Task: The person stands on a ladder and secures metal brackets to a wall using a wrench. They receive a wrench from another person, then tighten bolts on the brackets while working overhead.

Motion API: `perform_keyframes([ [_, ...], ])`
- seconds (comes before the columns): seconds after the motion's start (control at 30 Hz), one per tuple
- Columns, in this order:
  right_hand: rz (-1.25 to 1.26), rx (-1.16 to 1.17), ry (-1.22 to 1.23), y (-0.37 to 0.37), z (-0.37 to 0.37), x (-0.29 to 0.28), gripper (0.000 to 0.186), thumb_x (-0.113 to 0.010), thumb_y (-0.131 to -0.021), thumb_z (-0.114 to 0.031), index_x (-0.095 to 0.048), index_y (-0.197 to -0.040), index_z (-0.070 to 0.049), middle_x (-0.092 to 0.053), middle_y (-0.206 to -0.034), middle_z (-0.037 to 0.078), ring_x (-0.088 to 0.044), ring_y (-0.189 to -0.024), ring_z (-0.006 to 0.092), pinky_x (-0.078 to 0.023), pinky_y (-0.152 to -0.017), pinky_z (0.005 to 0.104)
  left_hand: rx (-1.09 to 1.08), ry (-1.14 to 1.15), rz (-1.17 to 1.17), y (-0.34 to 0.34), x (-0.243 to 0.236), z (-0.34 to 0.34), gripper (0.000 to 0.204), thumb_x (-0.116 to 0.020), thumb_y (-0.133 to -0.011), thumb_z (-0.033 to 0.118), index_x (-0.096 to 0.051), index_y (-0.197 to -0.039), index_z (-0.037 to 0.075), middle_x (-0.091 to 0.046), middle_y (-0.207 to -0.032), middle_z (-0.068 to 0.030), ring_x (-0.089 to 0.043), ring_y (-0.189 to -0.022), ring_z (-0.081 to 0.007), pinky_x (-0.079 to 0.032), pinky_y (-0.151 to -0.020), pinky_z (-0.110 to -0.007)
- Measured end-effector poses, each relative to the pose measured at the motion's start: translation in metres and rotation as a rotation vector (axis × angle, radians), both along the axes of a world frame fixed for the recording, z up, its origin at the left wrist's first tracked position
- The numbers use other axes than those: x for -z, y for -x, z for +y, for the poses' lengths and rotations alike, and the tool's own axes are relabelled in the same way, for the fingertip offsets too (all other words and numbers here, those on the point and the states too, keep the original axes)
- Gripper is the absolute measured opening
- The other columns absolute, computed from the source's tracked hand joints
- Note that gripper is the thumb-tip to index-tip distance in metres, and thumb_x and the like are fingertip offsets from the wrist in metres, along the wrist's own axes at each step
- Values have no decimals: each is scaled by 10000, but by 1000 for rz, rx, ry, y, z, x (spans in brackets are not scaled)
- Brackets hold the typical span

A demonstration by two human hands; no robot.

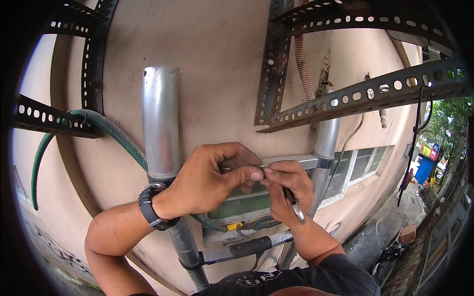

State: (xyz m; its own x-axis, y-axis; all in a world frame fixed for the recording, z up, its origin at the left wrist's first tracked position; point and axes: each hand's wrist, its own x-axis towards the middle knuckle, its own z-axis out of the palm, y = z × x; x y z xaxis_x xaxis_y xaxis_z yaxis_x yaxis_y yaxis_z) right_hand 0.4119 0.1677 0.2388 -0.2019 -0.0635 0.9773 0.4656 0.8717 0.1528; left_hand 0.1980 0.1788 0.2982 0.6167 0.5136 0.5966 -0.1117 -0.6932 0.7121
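My left hand (217,177), a watch on its wrist, is closed, thumb and fingers meeting on something small that I cannot make out. My right hand (291,190) touches it at the fingertips, pinching there while also holding a slim silver-and-dark tool (297,211) against its palm. Both hands are raised between the two metal rails of an aluminum ladder (160,118), over a rung (252,249) with a black grip. Behind them is a window (338,180) in the pinkish wall (207,74).
Perforated black steel brackets (345,98) jut from the wall overhead on both sides. A green braided hose (118,138) loops at left; a corrugated conduit (303,69) and cables hang at right. Far below right lie a paved walkway (365,241), assorted items and trees (447,118).
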Motion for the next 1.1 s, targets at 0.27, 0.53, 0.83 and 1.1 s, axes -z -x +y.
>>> perform_keyframes([
  [0.27, 143, -201, 244, 7, 5, 4, 245, -715, -950, 13, -630, -1179, 35, -674, -1082, 158, -677, -860, 130, -566, -693, 238, -140, -199, 82, 3, -11, 1, 173, -732, -971, 94, -691, -1068, -43, -739, -939, -69, -695, -847, -108, -579, -757, -260],
  [0.53, 32, 88, -96, 0, 7, -9, 270, -782, -892, 5, -652, -1129, 3, -690, -1027, 146, -697, -821, 180, -549, -663, 246, 29, 53, 72, -3, -20, 8, 179, -740, -959, 93, -665, -1069, -29, -727, -923, -54, -691, -841, -102, -568, -755, -257],
  [0.83, 246, -117, 305, 0, -4, 2, 290, -803, -896, -45, -659, -1135, 34, -684, -999, 122, -561, -637, 45, -430, -563, 192, -100, -202, 84, -10, -15, 9, 168, -749, -935, 30, -685, -1084, -16, -741, -956, -46, -690, -905, -76, -567, -814, -242],
  [1.1, -24, 41, -105, -12, 2, -20, 268, -778, -907, -19, -658, -1142, 33, -700, -987, 125, -677, -755, 101, -499, -643, 195, 19, -55, 79, -8, -15, 14, 144, -723, -944, -15, -671, -1074, -48, -734, -977, -67, -705, -936, -96, -585, -829, -238],
])
